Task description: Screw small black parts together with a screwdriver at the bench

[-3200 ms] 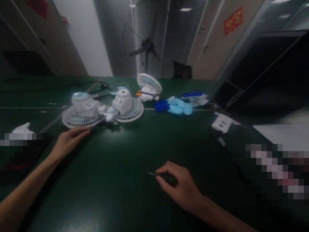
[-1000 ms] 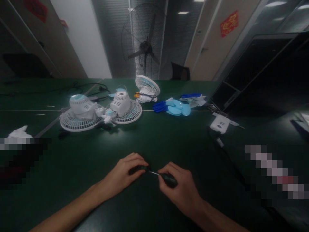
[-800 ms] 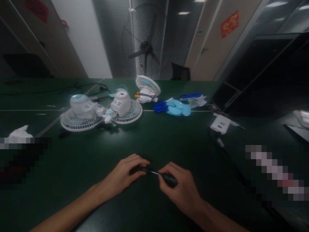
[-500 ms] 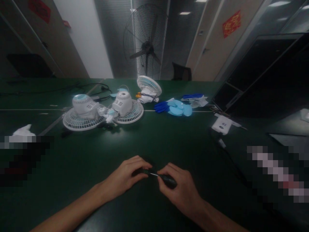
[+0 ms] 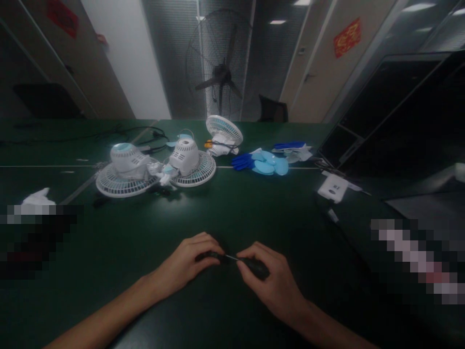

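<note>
My right hand (image 5: 276, 278) is closed around the dark handle of a screwdriver (image 5: 257, 267). Its thin metal shaft points left, toward my other hand. Between the thumb and fingers of my left hand (image 5: 194, 256) is a small dark piece (image 5: 209, 255), mostly hidden and too dim to name. The shaft's tip meets or lies very close to this piece; I cannot tell which. Both hands are low over the dark green table (image 5: 203, 310).
Two white fans (image 5: 125, 177) (image 5: 194, 169) lie grille-down at back left, with a third fan (image 5: 224, 133) behind them. Blue gloves (image 5: 242, 161) and light-blue discs (image 5: 267, 164) lie right of these. A white box (image 5: 333, 187) with a cable sits farther right.
My left hand has shifted slightly left with the dark piece. The screwdriver's handle sits slightly farther right, and both hands keep their grip.
</note>
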Motion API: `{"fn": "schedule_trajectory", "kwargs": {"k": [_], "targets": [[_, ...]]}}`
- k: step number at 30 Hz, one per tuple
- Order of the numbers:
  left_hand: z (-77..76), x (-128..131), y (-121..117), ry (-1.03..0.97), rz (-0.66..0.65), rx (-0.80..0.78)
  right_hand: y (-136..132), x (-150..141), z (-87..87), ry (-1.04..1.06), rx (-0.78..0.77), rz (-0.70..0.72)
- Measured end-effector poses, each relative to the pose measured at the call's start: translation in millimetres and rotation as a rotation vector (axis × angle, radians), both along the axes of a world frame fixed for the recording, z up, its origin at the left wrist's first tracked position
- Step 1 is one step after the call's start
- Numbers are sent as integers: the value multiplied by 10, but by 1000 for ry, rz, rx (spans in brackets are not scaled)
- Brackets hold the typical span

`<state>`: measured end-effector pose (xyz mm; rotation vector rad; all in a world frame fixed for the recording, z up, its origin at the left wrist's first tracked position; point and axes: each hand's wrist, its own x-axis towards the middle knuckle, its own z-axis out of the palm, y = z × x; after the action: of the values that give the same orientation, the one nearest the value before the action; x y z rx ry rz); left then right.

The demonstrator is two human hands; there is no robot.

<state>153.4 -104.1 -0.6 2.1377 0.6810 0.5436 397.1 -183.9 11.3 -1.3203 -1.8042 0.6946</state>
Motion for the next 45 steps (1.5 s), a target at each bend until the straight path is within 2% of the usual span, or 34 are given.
{"fn": "schedule_trajectory", "kwargs": {"k": [3, 5, 9, 11, 13, 15, 19, 24, 30, 37, 45], "targets": [[25, -120, 100, 35, 41, 26, -3, 13, 4, 9, -14, 4], [56, -335, 249, 99, 125, 37, -8, 20, 10, 11, -21, 5], [86, -1042, 653, 257, 393, 67, -15, 24, 16, 12, -41, 12], [84, -1390, 809, 280, 500, 131, -15, 23, 12, 15, -50, 19], [93, -1636, 896, 321, 515, 199, -13, 21, 2, 13, -61, 31], [115, -1762, 930, 370, 488, 234, -9, 23, -16, 12, -70, 40], [145, -1810, 981, 425, 478, 268, 1, 37, -54, -5, -79, 45], [110, -1861, 1059, 408, 513, 309, 6, 45, -49, -49, -115, 60], [73, -1931, 1083, 388, 589, 268, -9, 45, -31, -36, -106, 63], [99, -1961, 1058, 328, 561, 223, 1, 51, -44, -22, -92, 69], [128, -1927, 1036, 271, 597, 208, 3, 26, -23, -17, -89, 63]]}}
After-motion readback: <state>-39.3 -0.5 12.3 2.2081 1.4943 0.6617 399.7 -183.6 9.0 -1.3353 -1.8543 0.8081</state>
